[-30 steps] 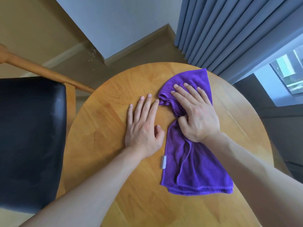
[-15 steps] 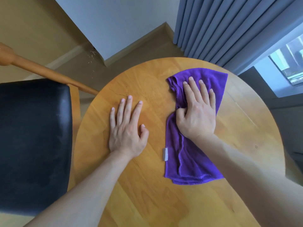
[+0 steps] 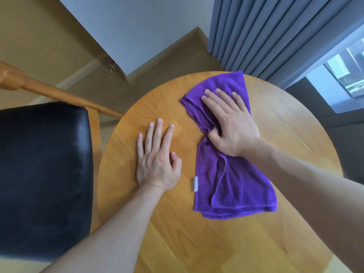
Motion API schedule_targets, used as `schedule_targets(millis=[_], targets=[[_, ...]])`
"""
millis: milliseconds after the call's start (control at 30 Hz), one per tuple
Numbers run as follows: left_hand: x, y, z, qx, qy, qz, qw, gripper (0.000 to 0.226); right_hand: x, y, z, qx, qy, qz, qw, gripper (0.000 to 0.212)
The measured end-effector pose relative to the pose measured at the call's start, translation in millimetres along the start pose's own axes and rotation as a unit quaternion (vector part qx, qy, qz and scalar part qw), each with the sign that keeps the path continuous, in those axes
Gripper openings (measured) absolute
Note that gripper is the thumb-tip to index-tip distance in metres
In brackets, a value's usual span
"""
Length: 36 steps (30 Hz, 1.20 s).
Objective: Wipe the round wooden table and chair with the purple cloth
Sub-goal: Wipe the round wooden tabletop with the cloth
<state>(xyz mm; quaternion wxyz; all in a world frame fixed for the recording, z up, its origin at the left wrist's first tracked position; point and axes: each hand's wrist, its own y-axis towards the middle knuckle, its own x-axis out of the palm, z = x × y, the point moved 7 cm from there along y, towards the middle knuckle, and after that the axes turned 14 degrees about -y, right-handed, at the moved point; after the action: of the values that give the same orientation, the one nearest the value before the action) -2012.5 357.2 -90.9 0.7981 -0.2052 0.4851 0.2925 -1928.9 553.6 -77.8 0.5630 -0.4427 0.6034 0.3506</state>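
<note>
A purple cloth [image 3: 232, 184] lies folded lengthwise on the round wooden table [image 3: 197, 243], reaching from the far edge toward me. My right hand [image 3: 230, 125] presses flat on the cloth's far half, fingers spread, with the thumb pinching a bunched fold at its middle. My left hand [image 3: 157, 158] rests flat on the bare wood to the left of the cloth, fingers apart, holding nothing. The chair [image 3: 43, 174] with a black padded seat and wooden frame stands at the table's left side.
Grey-blue curtains [image 3: 275, 36] hang just behind the table's far right edge, with a window [image 3: 348, 69] at the right. A white wall corner [image 3: 137, 36] and tan floor lie beyond the table. The chair's wooden rail [image 3: 65, 95] runs toward the table's left rim.
My right hand has swept the cloth from the table's middle to the right and then toward the far edge. My left hand slid left and stayed flat on the wood.
</note>
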Motion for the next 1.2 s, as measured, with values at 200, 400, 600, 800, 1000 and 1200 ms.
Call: schedule_targets(millis=[200, 400, 600, 800, 1000, 1200], targets=[[1, -2, 0, 0.002, 0.011, -0.007, 1.000, 0.084, 3, 9, -32, 0.218, 0.028, 0.009, 0.975, 0.085], [1, -2, 1, -0.001, 0.026, -0.025, 0.999, 0.065, 17, -44, -77, -0.042, -0.004, -0.041, 0.998, 0.087], [0, -2, 5, 0.005, 0.010, -0.027, 1.000, 0.072, 15, -8, -51, -0.095, -0.040, -0.060, 0.993, 0.085], [-3, -2, 3, 0.001, 0.017, -0.012, 1.000, 0.077, 8, 63, -36, 0.037, -0.027, -0.056, 0.997, 0.067], [-4, -2, 4, -0.004, 0.005, -0.035, 0.999, 0.076, 10, -8, -56, 0.005, -0.028, -0.053, 0.998, 0.076], [-2, -1, 1, -0.010, -0.001, -0.038, 0.999, 0.071, 16, -46, -41, -0.229, -0.058, -0.079, 0.969, 0.077]])
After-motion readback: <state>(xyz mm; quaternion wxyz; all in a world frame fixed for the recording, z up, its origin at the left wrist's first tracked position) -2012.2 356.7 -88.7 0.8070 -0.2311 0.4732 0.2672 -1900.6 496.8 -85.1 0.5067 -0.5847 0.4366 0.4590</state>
